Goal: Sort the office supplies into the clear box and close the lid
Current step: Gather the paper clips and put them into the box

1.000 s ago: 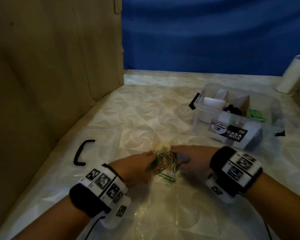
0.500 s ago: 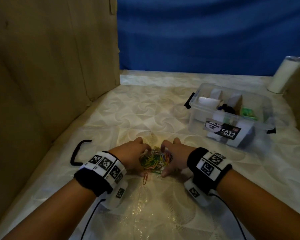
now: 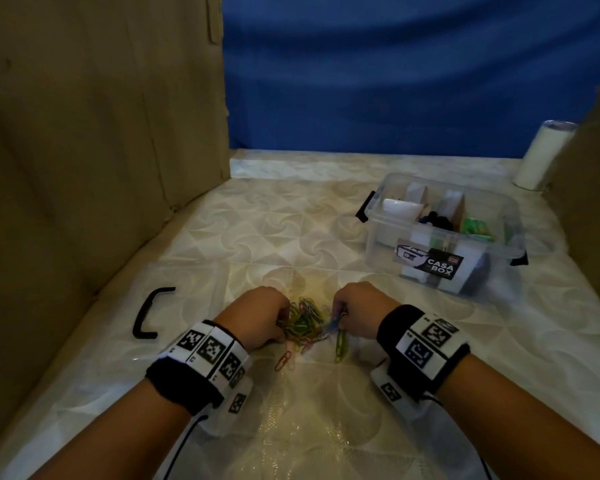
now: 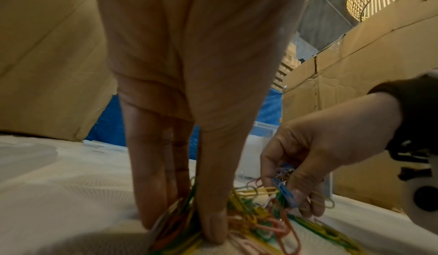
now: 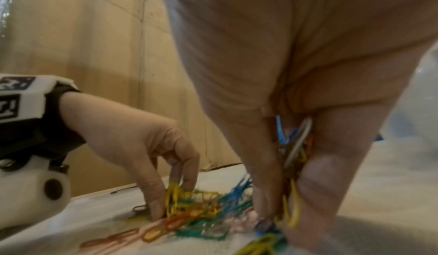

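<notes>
A pile of coloured paper clips (image 3: 307, 322) (image 4: 251, 219) (image 5: 196, 214) lies on the pale patterned surface in front of me. My left hand (image 3: 260, 315) (image 4: 187, 216) pinches a bunch of clips at the pile's left side, fingertips down on the surface. My right hand (image 3: 357, 311) (image 5: 282, 199) grips several clips in its curled fingers at the pile's right side. A few clips (image 3: 284, 360) lie loose just in front of the pile. The clear box (image 3: 440, 233) stands open at the right rear, with dividers and supplies inside.
The clear lid (image 3: 201, 341) with a black handle (image 3: 149, 313) lies flat under my hands. Cardboard walls (image 3: 84, 150) stand at left and right, a blue cloth (image 3: 395, 74) behind. A white cylinder (image 3: 542, 155) stands at the far right rear.
Both hands have drawn nearer to me and closed in on the pile, gathering clips into their fingers. A few clips have slid out in front of the pile.
</notes>
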